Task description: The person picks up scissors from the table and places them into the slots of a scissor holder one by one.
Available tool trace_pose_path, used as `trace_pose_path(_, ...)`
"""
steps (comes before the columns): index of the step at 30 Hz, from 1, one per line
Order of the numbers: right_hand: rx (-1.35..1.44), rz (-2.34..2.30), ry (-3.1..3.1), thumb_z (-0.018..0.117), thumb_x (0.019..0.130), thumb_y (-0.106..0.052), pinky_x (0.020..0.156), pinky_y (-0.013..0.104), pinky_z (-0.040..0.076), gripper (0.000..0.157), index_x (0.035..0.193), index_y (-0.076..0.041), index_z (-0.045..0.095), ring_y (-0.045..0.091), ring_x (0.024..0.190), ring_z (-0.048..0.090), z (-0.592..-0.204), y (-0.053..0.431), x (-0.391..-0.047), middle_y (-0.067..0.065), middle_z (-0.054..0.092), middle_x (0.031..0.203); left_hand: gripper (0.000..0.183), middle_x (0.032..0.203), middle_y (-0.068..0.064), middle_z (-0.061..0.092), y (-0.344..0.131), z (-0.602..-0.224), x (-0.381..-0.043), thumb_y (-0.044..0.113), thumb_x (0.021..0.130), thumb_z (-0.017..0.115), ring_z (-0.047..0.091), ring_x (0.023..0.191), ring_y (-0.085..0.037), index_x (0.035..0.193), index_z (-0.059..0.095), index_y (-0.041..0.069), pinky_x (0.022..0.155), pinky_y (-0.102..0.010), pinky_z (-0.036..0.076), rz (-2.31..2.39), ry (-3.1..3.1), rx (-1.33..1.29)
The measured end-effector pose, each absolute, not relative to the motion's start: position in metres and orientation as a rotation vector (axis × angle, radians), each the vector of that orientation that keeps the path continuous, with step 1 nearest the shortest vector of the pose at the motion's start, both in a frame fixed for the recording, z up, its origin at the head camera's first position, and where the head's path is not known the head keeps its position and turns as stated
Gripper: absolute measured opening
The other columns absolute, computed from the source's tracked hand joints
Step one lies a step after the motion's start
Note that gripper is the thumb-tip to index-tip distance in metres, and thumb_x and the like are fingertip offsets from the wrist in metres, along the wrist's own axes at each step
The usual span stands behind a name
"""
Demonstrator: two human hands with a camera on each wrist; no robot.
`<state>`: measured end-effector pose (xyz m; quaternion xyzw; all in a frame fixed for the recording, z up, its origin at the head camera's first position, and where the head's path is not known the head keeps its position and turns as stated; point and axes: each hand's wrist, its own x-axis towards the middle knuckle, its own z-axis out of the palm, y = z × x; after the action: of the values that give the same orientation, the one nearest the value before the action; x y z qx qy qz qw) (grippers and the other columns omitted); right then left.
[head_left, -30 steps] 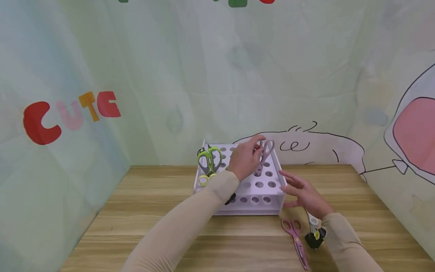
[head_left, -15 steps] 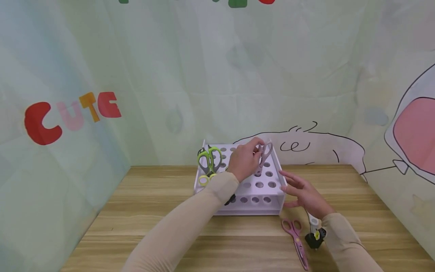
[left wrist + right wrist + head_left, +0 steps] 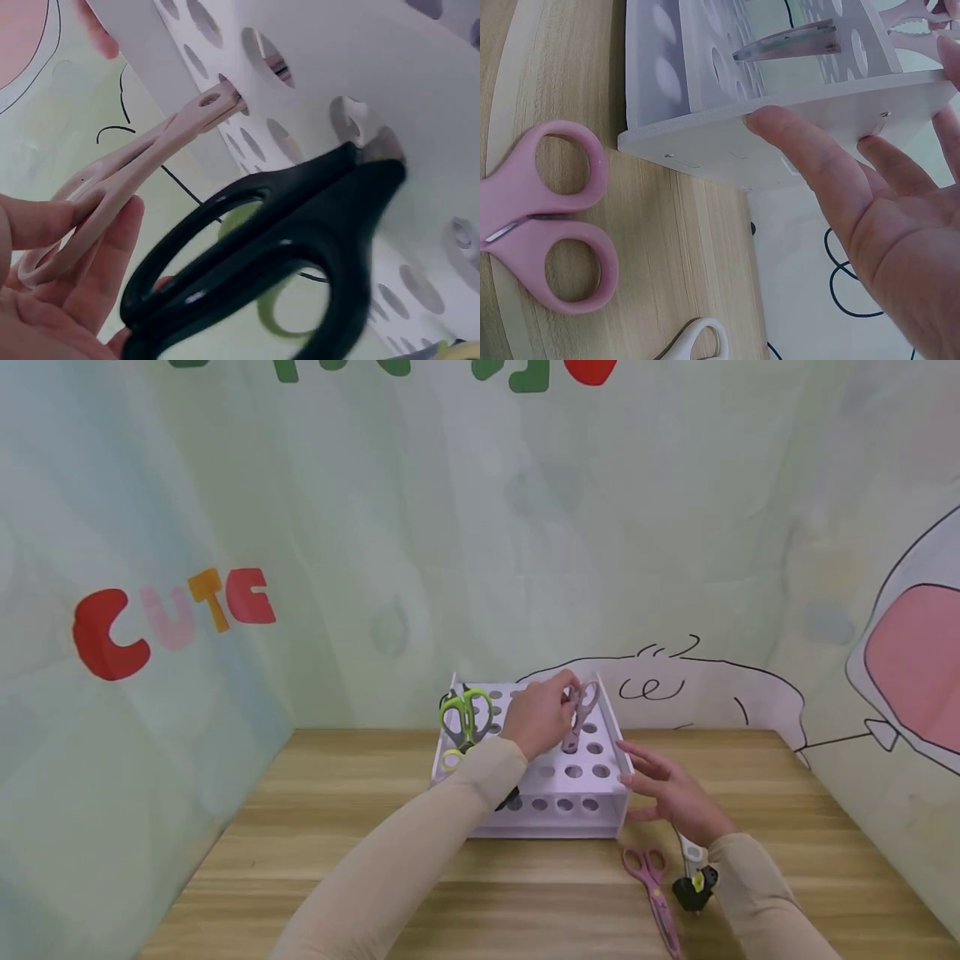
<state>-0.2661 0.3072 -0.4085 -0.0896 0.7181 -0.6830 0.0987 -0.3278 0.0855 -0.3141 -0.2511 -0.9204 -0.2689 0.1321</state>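
My left hand (image 3: pixel 536 718) pinches the handle loops of pale pink scissors (image 3: pixel 150 142). Their blades point down through a hole in the upper shelf of a white two-level rack (image 3: pixel 551 782); the right wrist view shows the blade tip between the two shelves. My right hand (image 3: pixel 678 793) has its fingers extended, with fingertips against the rack's right side panel (image 3: pixel 720 150). Black-handled scissors (image 3: pixel 337 199) stand in another hole close to my left hand, mostly behind my arm in the head view. Green-handled scissors (image 3: pixel 467 714) stand at the rack's left.
Pink scissors (image 3: pixel 662 910) lie on the wooden table (image 3: pixel 525 902), right of the rack's front. Beside them, partly under my right forearm, is a white-handled pair (image 3: pixel 692 853) with a black piece (image 3: pixel 686 895). A printed curtain (image 3: pixel 360 527) hangs behind the table.
The pale pink scissors have sunk slightly deeper into their hole, with my left hand still on the loops. My right hand stays at the rack's side. The head view has tilted slightly.
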Motion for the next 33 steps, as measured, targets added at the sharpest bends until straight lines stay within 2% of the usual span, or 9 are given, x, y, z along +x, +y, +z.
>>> trace_pose_path(8,-0.230,-2.011,2.127,0.062,0.099,-0.019,0.084,0.056,0.055,0.067,0.156,-0.011,0.028,0.050,0.136,0.033,-0.414,0.307,-0.267,0.027,0.013,0.160,0.041,0.100,-0.002,0.070,0.080,-0.321,-0.330,0.018,0.096,0.063,0.058,0.064,-0.010,0.135,0.053,0.017,0.053,-0.024,0.046,-0.820,-2.708,-0.736)
trace_pose_path(12,-0.235,-2.010,2.132,0.061,0.099,-0.019,0.084,0.056,0.055,0.067,0.156,-0.010,0.026,0.050,0.136,0.032,-0.413,0.307,-0.266,0.027,0.011,0.160,0.049,0.106,-0.004,0.070,0.076,-0.320,-0.329,0.020,0.095,0.065,0.058,0.069,-0.011,0.141,0.049,0.016,0.057,-0.024,0.047,-0.810,-2.674,-0.746)
trace_pose_path(15,-0.241,-2.008,2.136,0.061,0.099,-0.019,0.084,0.056,0.055,0.067,0.157,-0.011,0.026,0.049,0.135,0.034,-0.412,0.306,-0.266,0.027,0.012,0.160,0.051,0.099,-0.003,0.069,0.072,-0.317,-0.327,0.021,0.093,0.066,0.057,0.070,-0.012,0.141,0.050,0.015,0.057,-0.026,0.047,-0.796,-2.634,-0.751)
trace_pose_path(18,-0.246,-2.011,2.136,0.061,0.099,-0.018,0.084,0.056,0.055,0.068,0.157,-0.011,0.026,0.048,0.134,0.036,-0.412,0.307,-0.267,0.028,0.012,0.160,0.051,0.102,-0.004,0.068,0.068,-0.314,-0.326,0.022,0.092,0.066,0.059,0.078,-0.015,0.140,0.051,0.014,0.064,-0.029,0.050,-0.790,-2.596,-0.758)
trace_pose_path(21,-0.241,-2.006,2.137,0.061,0.099,-0.018,0.084,0.055,0.055,0.068,0.157,-0.011,0.026,0.048,0.134,0.036,-0.411,0.307,-0.266,0.027,0.011,0.160,0.051,0.117,-0.006,0.066,0.063,-0.314,-0.323,0.023,0.091,0.066,0.062,0.089,-0.017,0.139,0.052,0.012,0.073,-0.031,0.053,-0.823,-2.546,-0.764)
trace_pose_path(24,-0.238,-2.003,2.137,0.061,0.099,-0.018,0.084,0.055,0.055,0.069,0.157,-0.011,0.025,0.049,0.135,0.035,-0.411,0.307,-0.266,0.027,0.010,0.160,0.051,0.122,-0.008,0.064,0.055,-0.312,-0.319,0.022,0.090,0.068,0.063,0.100,-0.021,0.137,0.054,0.010,0.080,-0.033,0.054,-0.850,-2.474,-0.782)
trace_pose_path(29,-0.258,-1.995,2.142,0.061,0.099,-0.018,0.084,0.056,0.055,0.069,0.157,-0.010,0.024,0.048,0.134,0.037,-0.409,0.305,-0.265,0.028,0.010,0.160,0.049,0.126,-0.009,0.060,0.035,-0.310,-0.314,0.019,0.089,0.070,0.057,0.116,-0.024,0.135,0.056,0.007,0.096,-0.038,0.048,-0.862,-2.344,-0.852)
trace_pose_path(33,-0.259,-1.990,2.149,0.061,0.099,-0.018,0.084,0.055,0.055,0.069,0.157,-0.010,0.024,0.047,0.134,0.037,-0.409,0.305,-0.266,0.028,0.010,0.160,0.050,0.129,-0.009,0.059,0.015,-0.310,-0.309,0.018,0.088,0.071,0.054,0.119,-0.024,0.134,0.056,0.005,0.101,-0.038,0.044,-0.887,-2.275,-0.898)
